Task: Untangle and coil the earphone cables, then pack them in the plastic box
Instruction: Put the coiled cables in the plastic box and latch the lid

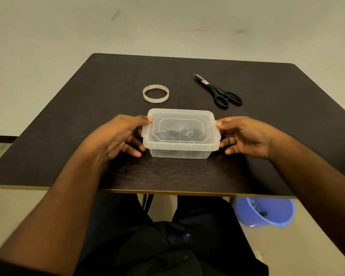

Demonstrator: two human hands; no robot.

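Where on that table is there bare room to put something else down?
Bare table lies left of the tape ring, right of the scissors, and along the far edge. The near middle is crowded: both hands flank the plastic box.

The place looks like a plain office or classroom-type room rather than a home. A square dark wood-grain laminate table (187,172) with a pale edge strip stands on a bare, light grey-beige floor (48,26) marked with a few scuffs. On the table lie desk supplies: a nearly used-up ring of clear adhesive tape (156,93) and black-handled scissors (219,91). A light blue plastic waste bin (265,212) sits under the table's near right edge.
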